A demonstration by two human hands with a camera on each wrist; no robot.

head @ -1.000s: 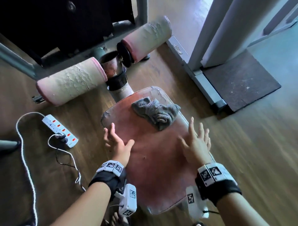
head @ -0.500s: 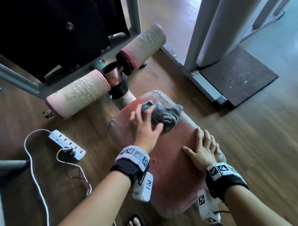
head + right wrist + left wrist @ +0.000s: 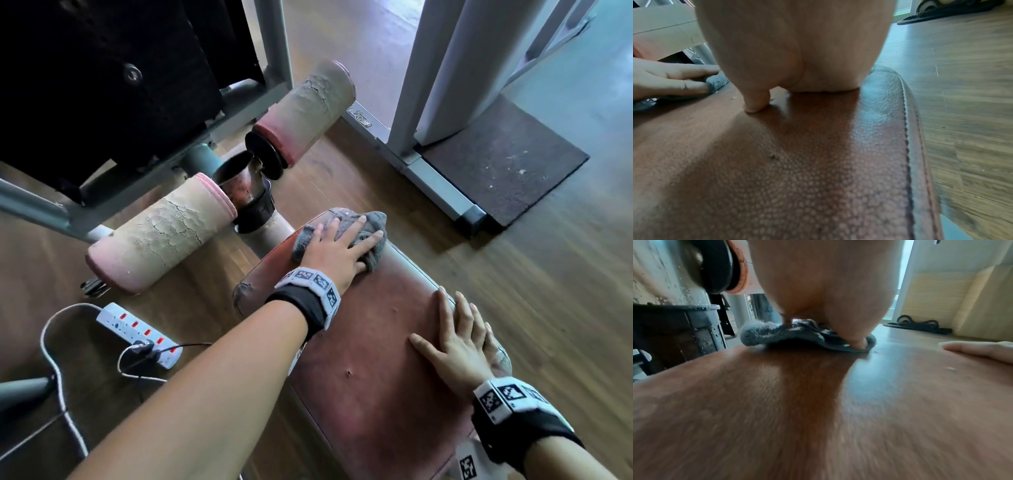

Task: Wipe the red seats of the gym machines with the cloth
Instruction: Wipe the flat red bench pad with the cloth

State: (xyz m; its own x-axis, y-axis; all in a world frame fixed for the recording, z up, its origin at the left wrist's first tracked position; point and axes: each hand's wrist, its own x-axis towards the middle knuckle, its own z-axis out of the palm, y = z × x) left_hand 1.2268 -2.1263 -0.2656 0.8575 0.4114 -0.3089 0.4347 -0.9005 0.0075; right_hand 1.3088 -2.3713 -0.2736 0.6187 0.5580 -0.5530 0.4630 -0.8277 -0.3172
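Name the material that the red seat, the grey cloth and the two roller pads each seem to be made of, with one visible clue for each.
Red seat: probably vinyl or leather, with a pebbled grain, a sheen and a stitched edge.
Grey cloth: soft fabric, likely microfibre or terry, with a fuzzy pile that bunches under the left hand.
Roller pads: seemingly padding under a pink coating, now cracked and flaking.
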